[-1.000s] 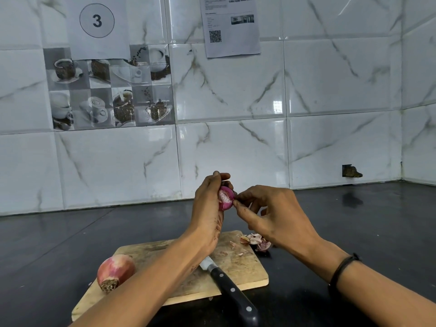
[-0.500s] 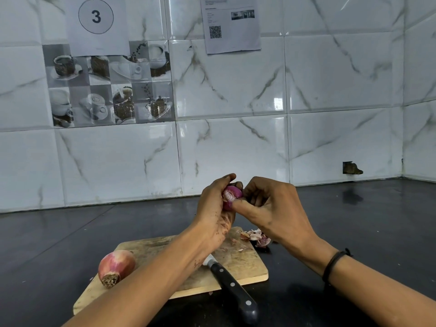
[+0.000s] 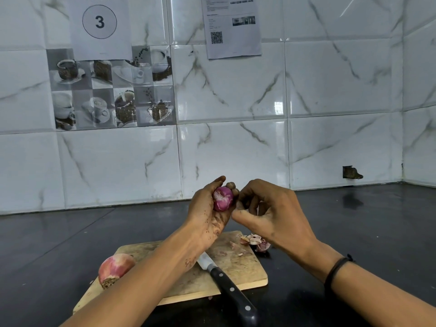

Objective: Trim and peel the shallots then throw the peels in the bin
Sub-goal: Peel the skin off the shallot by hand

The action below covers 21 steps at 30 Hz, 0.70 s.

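My left hand point(image 3: 207, 213) grips a small purple shallot point(image 3: 223, 198), held up above the wooden cutting board point(image 3: 236, 267). My right hand point(image 3: 266, 213) is just to the shallot's right, its fingers curled and its fingertips at the shallot's side; whether they pinch any skin is hidden. A second, unpeeled shallot point(image 3: 114, 267) lies at the board's left end. A small heap of peels point(image 3: 256, 241) sits at the board's far right corner. A black-handled knife point(image 3: 226, 284) lies across the board, its blade partly under my left forearm.
The board rests on a dark glossy counter point(image 3: 354, 232) that meets a white marble-tiled wall point(image 3: 236, 149). Paper sheets hang on the wall. No bin is in view.
My left hand has turned the shallot, so more of its purple side faces me. My right hand's fingers have drawn slightly back to its right side.
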Each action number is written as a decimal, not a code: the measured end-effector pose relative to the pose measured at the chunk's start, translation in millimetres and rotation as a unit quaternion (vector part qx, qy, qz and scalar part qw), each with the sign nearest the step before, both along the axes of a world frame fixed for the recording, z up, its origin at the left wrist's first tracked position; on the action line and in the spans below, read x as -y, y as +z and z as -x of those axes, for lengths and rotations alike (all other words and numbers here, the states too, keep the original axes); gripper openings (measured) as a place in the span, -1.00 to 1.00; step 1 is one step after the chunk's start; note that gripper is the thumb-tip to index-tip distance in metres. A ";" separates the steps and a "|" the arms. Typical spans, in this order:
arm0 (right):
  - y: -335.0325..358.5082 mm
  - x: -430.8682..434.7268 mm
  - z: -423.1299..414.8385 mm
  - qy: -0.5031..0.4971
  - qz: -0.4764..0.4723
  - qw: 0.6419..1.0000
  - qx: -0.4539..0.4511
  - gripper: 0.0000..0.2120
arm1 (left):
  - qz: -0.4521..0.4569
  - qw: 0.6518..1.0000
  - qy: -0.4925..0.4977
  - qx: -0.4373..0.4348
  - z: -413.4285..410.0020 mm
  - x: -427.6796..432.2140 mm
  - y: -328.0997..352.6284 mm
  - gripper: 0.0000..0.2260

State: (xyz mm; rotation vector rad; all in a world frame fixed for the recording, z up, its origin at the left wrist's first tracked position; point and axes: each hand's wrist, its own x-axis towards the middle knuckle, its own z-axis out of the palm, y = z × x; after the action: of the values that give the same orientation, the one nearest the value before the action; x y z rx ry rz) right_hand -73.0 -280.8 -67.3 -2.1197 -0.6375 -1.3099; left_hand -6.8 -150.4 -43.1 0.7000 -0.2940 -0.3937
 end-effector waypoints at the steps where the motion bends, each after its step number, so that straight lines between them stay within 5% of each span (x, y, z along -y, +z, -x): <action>1: 0.7 1.3 -0.5 0.000 -0.013 1.000 -0.002 -0.89 | -0.005 1.000 0.001 0.000 -0.1 0.6 -0.5 -0.87; 8: -0.2 6.4 -5.0 0.016 0.037 0.999 0.008 -0.71 | -0.001 1.000 0.019 -0.007 -5.4 2.8 -0.3 -0.87; 16: -1.2 11.9 -10.6 -0.023 0.075 0.997 0.028 -0.84 | -0.007 1.000 0.006 -0.013 -14.5 0.6 -3.0 -0.87; 21: -1.8 12.0 -11.7 -0.063 0.062 0.996 0.004 -0.91 | -0.094 0.987 0.012 0.129 -11.7 0.1 -7.5 -0.68</action>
State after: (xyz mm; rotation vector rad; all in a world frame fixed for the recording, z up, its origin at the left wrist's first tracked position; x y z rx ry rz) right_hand -61.3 -292.8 -69.1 -2.2879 -0.6109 -1.3797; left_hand 4.9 -150.6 -50.6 0.9419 -0.4982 -0.3098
